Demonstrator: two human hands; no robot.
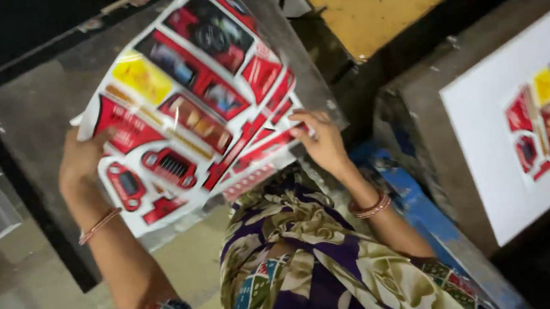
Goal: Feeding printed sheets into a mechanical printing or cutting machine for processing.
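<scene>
I see the left hand [82,156] closed on one edge of a stack of die-cut printed cards [192,95], the right hand [320,141] pinching the opposite edge, lifted over the grey table [30,127]. I judge the bundle gathered, not yet set down. More printed white sheets [526,119] wait at right.

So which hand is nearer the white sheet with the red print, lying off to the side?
Right. The right hand grips the held stack on the side toward that white sheet; the left hand holds the stack's far edge.
</scene>
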